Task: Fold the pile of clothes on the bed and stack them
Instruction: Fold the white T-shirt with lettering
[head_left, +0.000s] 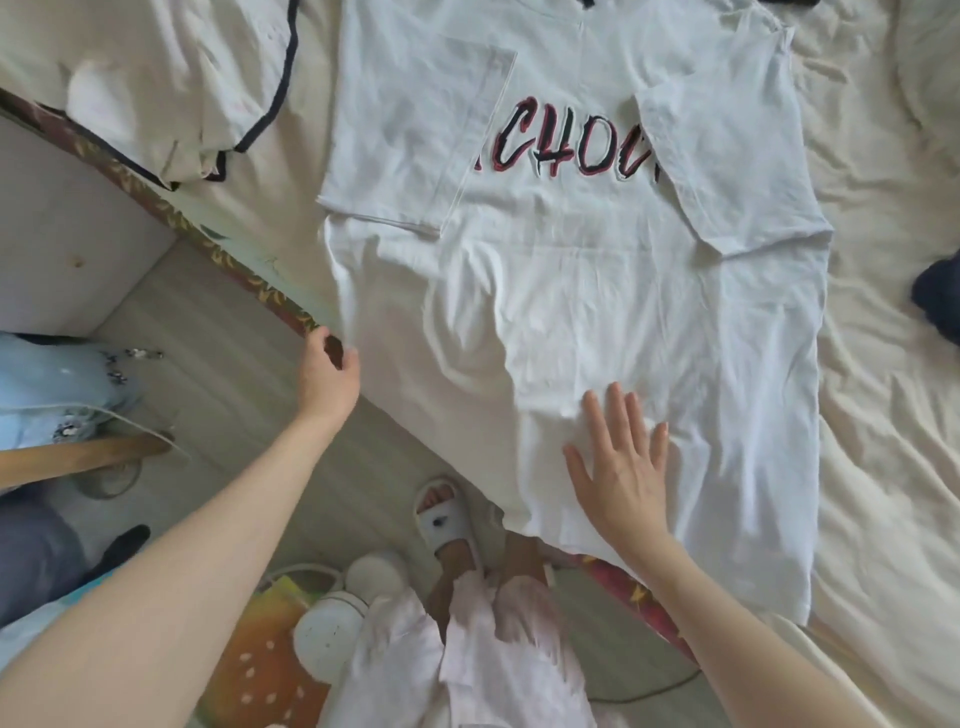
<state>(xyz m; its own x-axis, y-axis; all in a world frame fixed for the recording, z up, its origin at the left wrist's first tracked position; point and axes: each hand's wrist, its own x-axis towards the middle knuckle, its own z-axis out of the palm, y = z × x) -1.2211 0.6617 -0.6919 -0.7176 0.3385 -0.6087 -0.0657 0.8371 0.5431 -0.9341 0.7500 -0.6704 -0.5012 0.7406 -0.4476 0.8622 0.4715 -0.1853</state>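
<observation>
Both hands are working the white tee, which is lying face up across the bed with its two sleeves already turned in over the chest print. I am pressing my right hand flat on the lower part of the shirt, fingers straight and spread, just above the hem that is hanging over the mattress edge. My left hand is reaching to the shirt's left edge at the bed's rim, fingers curling as if to pinch; whether it has the cloth yet I cannot tell, since the white sheet and the tee are blending there.

To do this step well, I am thinking the flat palm should be sweeping outward to push out the ripples lying between my hands, because any crease folded in now will be staying in. I am judging that the left side should be drawn taut and straight before the hem comes up toward the collar, so the edges line up.

Another white garment with dark trim is waiting at the upper left, and something dark is sitting at the right edge.
</observation>
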